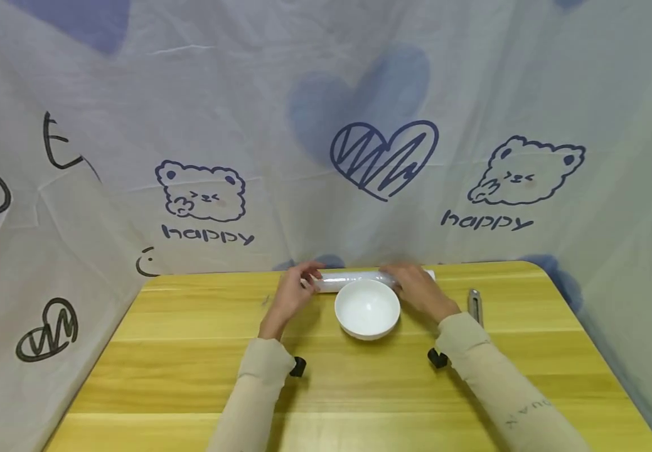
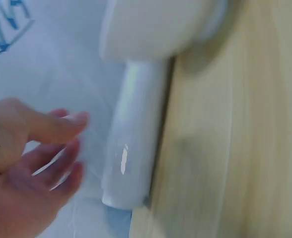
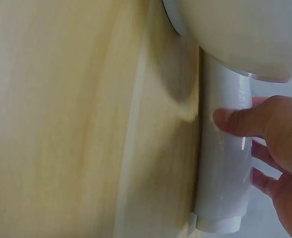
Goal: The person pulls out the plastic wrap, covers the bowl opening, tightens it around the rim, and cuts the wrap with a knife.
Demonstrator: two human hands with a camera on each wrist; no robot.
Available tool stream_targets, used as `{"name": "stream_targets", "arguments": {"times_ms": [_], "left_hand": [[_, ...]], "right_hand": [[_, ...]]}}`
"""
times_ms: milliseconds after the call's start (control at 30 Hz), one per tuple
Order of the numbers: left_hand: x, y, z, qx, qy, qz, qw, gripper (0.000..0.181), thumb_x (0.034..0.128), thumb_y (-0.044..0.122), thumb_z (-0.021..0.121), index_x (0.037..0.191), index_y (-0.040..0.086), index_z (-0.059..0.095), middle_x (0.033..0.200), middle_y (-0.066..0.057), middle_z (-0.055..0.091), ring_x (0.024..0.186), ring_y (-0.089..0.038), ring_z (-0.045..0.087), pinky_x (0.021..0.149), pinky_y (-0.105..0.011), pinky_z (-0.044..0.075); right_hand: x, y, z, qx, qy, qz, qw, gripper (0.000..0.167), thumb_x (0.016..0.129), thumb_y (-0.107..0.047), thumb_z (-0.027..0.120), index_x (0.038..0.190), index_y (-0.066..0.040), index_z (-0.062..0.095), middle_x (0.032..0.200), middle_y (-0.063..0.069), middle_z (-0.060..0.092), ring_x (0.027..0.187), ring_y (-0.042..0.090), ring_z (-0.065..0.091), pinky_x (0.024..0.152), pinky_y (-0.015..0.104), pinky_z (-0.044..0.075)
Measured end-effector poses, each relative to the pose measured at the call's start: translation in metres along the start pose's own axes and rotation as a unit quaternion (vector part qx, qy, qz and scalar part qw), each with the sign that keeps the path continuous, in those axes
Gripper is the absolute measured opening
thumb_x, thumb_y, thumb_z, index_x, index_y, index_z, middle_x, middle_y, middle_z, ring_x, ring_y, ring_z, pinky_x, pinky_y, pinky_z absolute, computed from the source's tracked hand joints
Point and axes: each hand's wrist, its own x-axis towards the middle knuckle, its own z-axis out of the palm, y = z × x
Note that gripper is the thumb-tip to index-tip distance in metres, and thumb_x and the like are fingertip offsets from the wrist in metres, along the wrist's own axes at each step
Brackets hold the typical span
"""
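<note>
A roll of cling film [image 1: 331, 281] lies along the far edge of the table, behind a white bowl [image 1: 368, 309] that covers part of it in the head view. My right hand [image 1: 417, 290] grips the roll near its right end. The right wrist view has that thumb [image 3: 235, 122] over the film and the other fingers on the far side. Beside the roll's left end is my left hand [image 1: 293, 292], its fingers loosely bent. A gap separates these fingers [image 2: 61, 168] from the roll in the left wrist view, and they hold nothing.
A grey utility knife [image 1: 475, 306] lies to the right of my right forearm, partly covered by the sleeve. The wooden table [image 1: 190, 358] ends at a hanging cloth [image 1: 280, 163] with drawings, just behind the roll.
</note>
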Motion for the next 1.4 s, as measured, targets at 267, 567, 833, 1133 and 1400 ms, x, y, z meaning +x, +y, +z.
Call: {"name": "stream_targets", "arguments": {"times_ms": [267, 567, 833, 1133, 1400], "left_hand": [[0.013, -0.024, -0.011, 0.159, -0.025, -0.008, 0.9870, 0.050, 0.0790, 0.002, 0.086, 0.124, -0.007, 0.067, 0.130, -0.025, 0.063, 0.124, -0.042, 0.057, 0.108, -0.052, 0.044], [0.014, -0.028, -0.016, 0.200, -0.015, -0.019, 0.9795, 0.023, 0.0842, 0.003, 0.083, 0.107, 0.000, 0.078, 0.109, -0.013, 0.075, 0.104, -0.029, 0.068, 0.092, -0.040, 0.056], [0.017, -0.027, -0.020, 0.176, -0.003, -0.013, 0.9843, 0.011, 0.0888, 0.001, 0.078, 0.099, -0.001, 0.078, 0.099, -0.010, 0.077, 0.095, -0.025, 0.071, 0.084, -0.037, 0.059], [0.019, -0.032, -0.022, 0.169, 0.006, 0.014, 0.9855, 0.004, 0.0909, -0.001, 0.076, 0.093, -0.002, 0.078, 0.093, -0.008, 0.076, 0.090, -0.024, 0.071, 0.082, -0.037, 0.059], [0.018, -0.033, -0.023, 0.145, 0.010, -0.012, 0.9894, 0.004, 0.0928, 0.001, 0.074, 0.090, 0.002, 0.078, 0.091, -0.007, 0.075, 0.088, -0.023, 0.068, 0.082, -0.039, 0.058]], "right_hand": [[-0.005, 0.009, -0.014, 0.008, -0.026, 0.027, 0.9992, 0.044, 0.091, -0.001, 0.075, 0.134, -0.002, 0.065, 0.135, 0.019, 0.063, 0.127, 0.040, 0.056, 0.110, 0.056, 0.042], [-0.016, 0.018, -0.029, 0.040, -0.032, 0.070, 0.9963, 0.038, 0.091, -0.001, 0.077, 0.127, -0.002, 0.069, 0.128, 0.017, 0.068, 0.120, 0.037, 0.061, 0.105, 0.054, 0.048], [-0.022, 0.030, -0.035, 0.055, -0.002, 0.045, 0.9975, 0.022, 0.094, -0.001, 0.072, 0.117, 0.000, 0.073, 0.115, 0.015, 0.073, 0.108, 0.035, 0.068, 0.095, 0.050, 0.055], [-0.022, 0.033, -0.035, 0.047, 0.011, 0.038, 0.9981, 0.009, 0.097, 0.002, 0.067, 0.104, 0.000, 0.072, 0.099, 0.010, 0.073, 0.091, 0.026, 0.068, 0.084, 0.044, 0.059], [-0.027, 0.034, -0.027, 0.029, 0.016, 0.010, 0.9994, 0.017, 0.091, 0.000, 0.077, 0.107, 0.000, 0.074, 0.105, 0.012, 0.074, 0.097, 0.029, 0.068, 0.088, 0.047, 0.058]]}}
